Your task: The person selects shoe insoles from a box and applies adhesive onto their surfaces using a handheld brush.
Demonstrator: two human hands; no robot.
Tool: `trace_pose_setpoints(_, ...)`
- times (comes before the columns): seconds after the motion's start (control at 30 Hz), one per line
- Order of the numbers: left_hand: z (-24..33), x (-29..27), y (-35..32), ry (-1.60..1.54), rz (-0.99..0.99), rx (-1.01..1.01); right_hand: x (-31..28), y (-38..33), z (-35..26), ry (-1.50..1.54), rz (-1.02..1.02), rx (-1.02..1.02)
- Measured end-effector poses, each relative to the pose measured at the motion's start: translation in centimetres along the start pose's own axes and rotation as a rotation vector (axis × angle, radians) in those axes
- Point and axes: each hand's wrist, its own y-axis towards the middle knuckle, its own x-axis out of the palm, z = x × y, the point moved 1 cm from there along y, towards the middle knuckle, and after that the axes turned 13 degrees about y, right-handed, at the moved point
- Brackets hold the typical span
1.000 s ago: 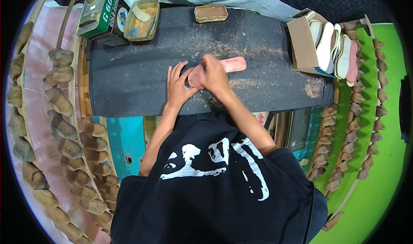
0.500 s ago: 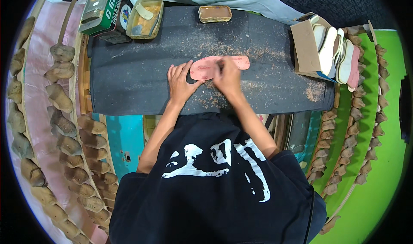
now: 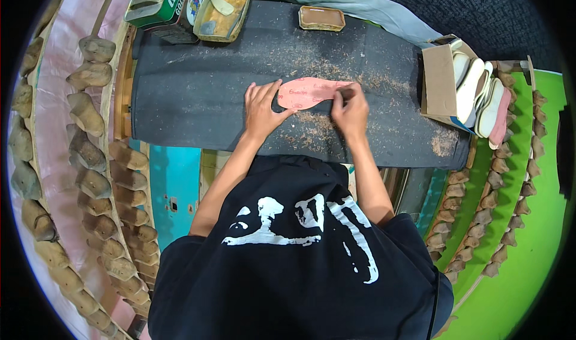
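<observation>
A pink insole (image 3: 309, 93) with red print lies flat on the dark cloth, its wide end to the left. My left hand (image 3: 263, 111) is beside that end, fingers spread, with thumb and forefinger touching the insole's edge. At the narrow right end, my right hand (image 3: 352, 112) is closed with its fingertips over the insole. Something small and dark shows between those fingertips; its kind is hidden. The hand covers part of the narrow end.
Brown crumbs lie across the dark-covered table (image 3: 198, 106). Along the back are a green can (image 3: 165, 7), a tray with tools (image 3: 223, 13) and a small dish of brown stuff (image 3: 321, 18). A cardboard box (image 3: 441, 79) with soles stands right. Shoe lasts (image 3: 90, 113) line racks on both sides.
My right hand has moved right along the insole, from its middle to the narrow end. My left hand stays by the wide end. The whole view has shifted slightly.
</observation>
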Motion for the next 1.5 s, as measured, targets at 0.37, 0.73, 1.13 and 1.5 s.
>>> trace_pose_setpoints(0.37, -0.2, -0.2, -0.2, -0.002, -0.046, -0.044, 0.8, 0.3, -1.0, 0.075, -0.159, -0.052)
trace_pose_setpoints(0.73, 0.1, -0.5, 0.0, -0.061, -0.012, -0.014, 4.9, -1.2, -1.1, 0.068, -0.3, -0.189)
trace_pose_setpoints(1.13, 0.3, -0.6, 0.3, -0.038, -0.003, -0.031, 6.1, 1.1, -1.0, 0.12, -0.441, -0.185)
trace_pose_setpoints(1.5, 0.1, -0.5, 0.2, -0.064, 0.006, -0.054, 7.4, 1.7, -1.6, 0.155, -0.511, -0.209)
